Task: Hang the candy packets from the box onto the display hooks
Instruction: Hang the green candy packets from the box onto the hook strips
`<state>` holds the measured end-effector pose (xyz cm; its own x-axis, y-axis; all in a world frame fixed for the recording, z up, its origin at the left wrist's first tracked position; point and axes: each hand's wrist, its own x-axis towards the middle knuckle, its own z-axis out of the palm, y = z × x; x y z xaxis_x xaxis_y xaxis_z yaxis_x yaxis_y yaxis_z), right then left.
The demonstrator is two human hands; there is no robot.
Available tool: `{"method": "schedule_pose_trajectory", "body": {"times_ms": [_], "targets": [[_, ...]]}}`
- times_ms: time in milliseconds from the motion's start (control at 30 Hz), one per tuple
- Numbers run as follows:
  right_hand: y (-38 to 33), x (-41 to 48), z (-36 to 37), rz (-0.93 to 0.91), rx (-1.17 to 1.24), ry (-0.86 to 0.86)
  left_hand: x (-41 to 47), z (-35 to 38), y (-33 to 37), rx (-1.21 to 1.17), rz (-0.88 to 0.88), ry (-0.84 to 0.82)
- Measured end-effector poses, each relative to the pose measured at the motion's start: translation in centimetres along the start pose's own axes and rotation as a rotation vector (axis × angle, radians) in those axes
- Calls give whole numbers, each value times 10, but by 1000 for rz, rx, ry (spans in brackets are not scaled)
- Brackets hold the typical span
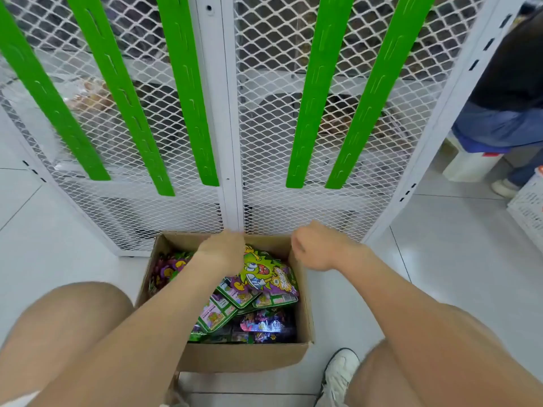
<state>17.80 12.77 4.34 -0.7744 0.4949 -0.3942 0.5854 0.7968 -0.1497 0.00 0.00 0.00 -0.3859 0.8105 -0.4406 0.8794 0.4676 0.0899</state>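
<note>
Closest to us, our knees frame the cardboard box (pixel 241 358) on the floor, with a white shoe (pixel 340 373) beside its near right corner. Inside is a loose heap of candy packets (pixel 264 277), glossy foil in green and purple. We judge them light, floppy and slick, likely to slide over each other, so the flat top edge where a hang hole would sit looks like the best place to pinch. Our left hand (pixel 223 249) is down on the top packet at the far side. Its fingers are buried, so we cannot tell whether it has one. Our right hand (pixel 314 248) is curled at the box's far right corner, and we cannot tell if it holds the rim. Just beyond stands the white mesh rack (pixel 264 127) with bare green strips (pixel 188 92) hanging on it. Nothing blocks the lift. Far right, another person (pixel 511 98) and a white crate (pixel 529 207) stand well apart.
</note>
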Motion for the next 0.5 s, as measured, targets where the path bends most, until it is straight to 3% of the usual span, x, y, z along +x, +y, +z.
{"method": "schedule_pose_trajectory", "body": {"times_ms": [200, 367, 500], "targets": [[-6, 22, -1, -43, 73, -100, 11, 55, 10, -252, -199, -38], [3, 29, -9, -58, 51, -149, 26, 77, -5, -605, -428, 125], [17, 29, -10, -34, 62, -182, 33, 79, -11, -832, -439, 125]]}}
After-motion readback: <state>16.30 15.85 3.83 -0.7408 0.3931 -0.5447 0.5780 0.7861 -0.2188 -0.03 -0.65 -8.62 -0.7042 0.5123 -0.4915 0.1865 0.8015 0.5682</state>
